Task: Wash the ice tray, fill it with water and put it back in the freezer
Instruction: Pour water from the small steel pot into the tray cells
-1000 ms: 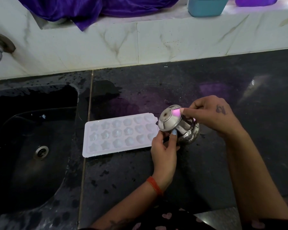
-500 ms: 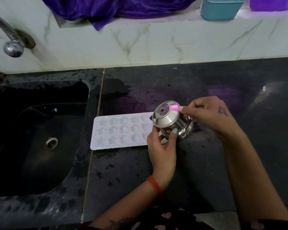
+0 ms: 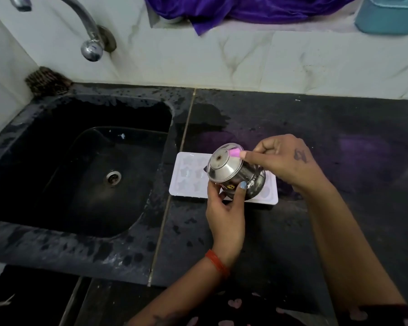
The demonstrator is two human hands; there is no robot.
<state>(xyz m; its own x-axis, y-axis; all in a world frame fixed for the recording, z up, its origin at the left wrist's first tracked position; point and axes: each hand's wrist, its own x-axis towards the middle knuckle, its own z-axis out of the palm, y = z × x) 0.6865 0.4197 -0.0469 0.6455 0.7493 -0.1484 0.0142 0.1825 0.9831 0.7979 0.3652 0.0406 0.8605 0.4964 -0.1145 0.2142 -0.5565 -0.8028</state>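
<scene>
A flat, white plastic ice tray (image 3: 188, 175) with rounded corners lies level on the wet black stone counter, just right of the sink's edge, its long side running left to right. Its shallow moulds are shaped like stars and rounded flowers, set in rows; the ones on view at the left end look glossy. Over its middle and right part a small, round-bellied polished steel pot (image 3: 236, 173) is held tipped on its side, its flat base turned up and to the left, its mouth down towards the right end of the tray. A yellow-and-black sticker shows low on its belly.
</scene>
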